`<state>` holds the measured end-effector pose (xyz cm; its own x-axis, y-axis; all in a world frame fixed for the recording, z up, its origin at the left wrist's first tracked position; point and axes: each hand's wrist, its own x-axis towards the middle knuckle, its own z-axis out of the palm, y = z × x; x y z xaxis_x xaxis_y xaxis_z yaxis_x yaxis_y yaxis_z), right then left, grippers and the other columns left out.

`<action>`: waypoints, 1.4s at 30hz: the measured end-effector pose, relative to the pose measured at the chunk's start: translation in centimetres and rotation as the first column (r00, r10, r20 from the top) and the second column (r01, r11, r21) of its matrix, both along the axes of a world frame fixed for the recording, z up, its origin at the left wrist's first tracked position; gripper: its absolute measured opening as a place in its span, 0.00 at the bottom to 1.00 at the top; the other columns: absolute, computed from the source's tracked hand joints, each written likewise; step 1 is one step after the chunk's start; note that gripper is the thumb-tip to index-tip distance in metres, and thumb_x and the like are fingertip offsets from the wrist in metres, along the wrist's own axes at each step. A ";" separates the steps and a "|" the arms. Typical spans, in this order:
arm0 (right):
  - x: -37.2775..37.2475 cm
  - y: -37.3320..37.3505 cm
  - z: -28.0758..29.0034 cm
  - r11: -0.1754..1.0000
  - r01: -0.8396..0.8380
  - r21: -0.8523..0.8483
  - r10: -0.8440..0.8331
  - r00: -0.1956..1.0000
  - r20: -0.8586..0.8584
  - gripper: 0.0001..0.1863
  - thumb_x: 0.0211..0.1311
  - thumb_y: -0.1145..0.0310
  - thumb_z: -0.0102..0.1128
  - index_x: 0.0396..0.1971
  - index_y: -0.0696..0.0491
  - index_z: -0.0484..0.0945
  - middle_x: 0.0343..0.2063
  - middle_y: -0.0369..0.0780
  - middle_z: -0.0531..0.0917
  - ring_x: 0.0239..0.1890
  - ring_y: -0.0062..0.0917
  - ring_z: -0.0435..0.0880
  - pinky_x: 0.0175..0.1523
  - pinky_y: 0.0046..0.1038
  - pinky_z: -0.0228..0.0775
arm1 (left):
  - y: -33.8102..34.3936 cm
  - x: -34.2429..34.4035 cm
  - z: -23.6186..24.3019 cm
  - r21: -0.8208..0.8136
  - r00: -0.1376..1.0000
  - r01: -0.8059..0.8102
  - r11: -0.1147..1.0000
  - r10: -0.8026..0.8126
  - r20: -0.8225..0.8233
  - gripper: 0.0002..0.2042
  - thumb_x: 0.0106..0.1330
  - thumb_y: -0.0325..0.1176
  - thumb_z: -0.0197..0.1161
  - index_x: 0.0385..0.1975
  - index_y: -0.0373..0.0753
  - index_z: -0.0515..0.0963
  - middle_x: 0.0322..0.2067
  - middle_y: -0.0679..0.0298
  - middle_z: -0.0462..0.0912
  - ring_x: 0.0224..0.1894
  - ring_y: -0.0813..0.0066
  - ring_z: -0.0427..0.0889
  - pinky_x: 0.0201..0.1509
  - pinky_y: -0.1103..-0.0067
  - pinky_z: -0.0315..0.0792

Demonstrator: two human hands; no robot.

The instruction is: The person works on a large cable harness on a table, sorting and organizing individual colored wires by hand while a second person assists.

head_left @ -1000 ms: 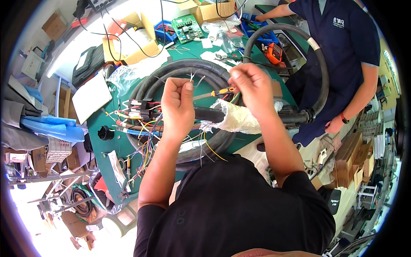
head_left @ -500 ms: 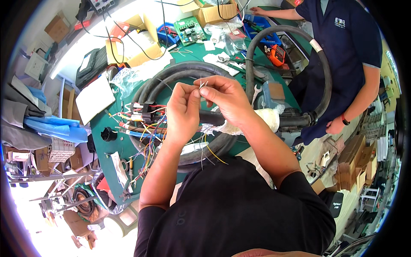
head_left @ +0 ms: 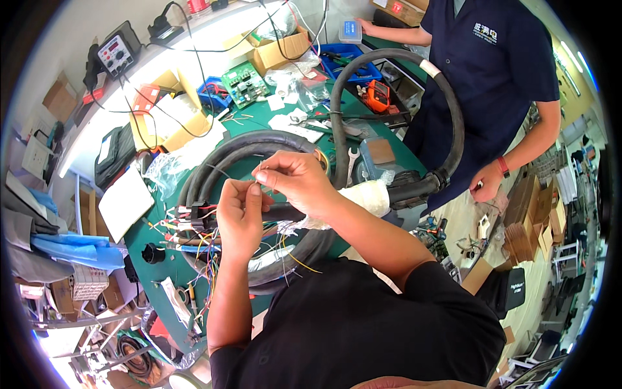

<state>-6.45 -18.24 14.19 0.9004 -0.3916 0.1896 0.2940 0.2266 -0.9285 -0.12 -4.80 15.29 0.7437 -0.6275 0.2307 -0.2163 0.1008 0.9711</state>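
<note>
My left hand (head_left: 240, 217) is closed, its thumb and forefinger pinched on a thin wire (head_left: 258, 181). Just above and to the right, my right hand (head_left: 303, 185) pinches the same wire or one beside it; the fingers hide which. Both hands are over a coiled thick black cable (head_left: 249, 138). Loose coloured wires (head_left: 210, 249) fan out by my left wrist, next to a black connector block (head_left: 198, 217) with red and white leads. Right of my right hand, white wrapping (head_left: 368, 198) covers part of the thick cable.
A co-worker (head_left: 483, 84) stands at the right, one hand at a small clear-lidded box (head_left: 350, 31). On the green table (head_left: 155, 266) are a green circuit board (head_left: 245, 84), a wrench (head_left: 352, 165), an orange meter (head_left: 377, 96) and a black round part (head_left: 153, 253).
The view has shifted, so the table sits lower and further left. My fingertips have drawn slightly apart, the right hand now higher than the left. The co-worker's far hand is at the box.
</note>
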 end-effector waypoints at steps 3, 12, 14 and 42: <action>-0.1 0.2 0.0 1.000 0.006 0.004 -0.006 1.000 0.000 0.06 0.62 0.73 0.62 0.38 0.58 0.81 0.33 0.35 0.83 0.35 0.12 0.79 0.38 0.16 0.71 | 0.3 0.4 -0.7 -0.008 1.000 0.024 1.000 -0.024 -0.007 0.07 0.71 0.30 0.54 0.32 0.34 0.68 0.22 0.64 0.76 0.25 0.83 0.76 0.30 0.85 0.70; 0.0 0.4 -0.5 0.999 0.029 -0.031 -0.030 0.999 -0.034 0.06 0.62 0.74 0.61 0.37 0.60 0.80 0.33 0.35 0.83 0.36 0.14 0.79 0.42 0.18 0.72 | 0.7 0.2 -1.2 -0.011 1.000 -0.007 1.000 0.007 -0.013 0.08 0.71 0.31 0.54 0.31 0.36 0.68 0.19 0.70 0.70 0.20 0.88 0.66 0.22 0.87 0.61; -0.1 0.5 -0.5 0.996 0.056 -0.069 -0.059 0.998 -0.039 0.06 0.62 0.74 0.61 0.37 0.60 0.80 0.32 0.35 0.82 0.36 0.14 0.79 0.42 0.18 0.72 | 0.7 0.1 -1.2 0.009 1.000 -0.005 1.000 0.005 -0.013 0.07 0.71 0.30 0.54 0.31 0.36 0.68 0.19 0.70 0.70 0.20 0.89 0.65 0.22 0.88 0.59; -0.1 1.6 0.7 0.991 0.045 0.129 -0.038 0.998 -0.050 0.09 0.60 0.68 0.64 0.34 0.58 0.83 0.27 0.34 0.82 0.28 0.14 0.75 0.32 0.19 0.68 | 1.1 0.3 0.0 -0.082 0.984 0.038 0.996 -0.052 -0.169 0.07 0.70 0.31 0.55 0.37 0.33 0.70 0.23 0.61 0.79 0.20 0.83 0.74 0.24 0.87 0.68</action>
<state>-6.52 -16.60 14.90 0.8896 -0.4474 0.0923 0.2624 0.3351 -0.9049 0.13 -3.68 15.25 0.7478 -0.6462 0.1521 -0.0414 0.1833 0.9822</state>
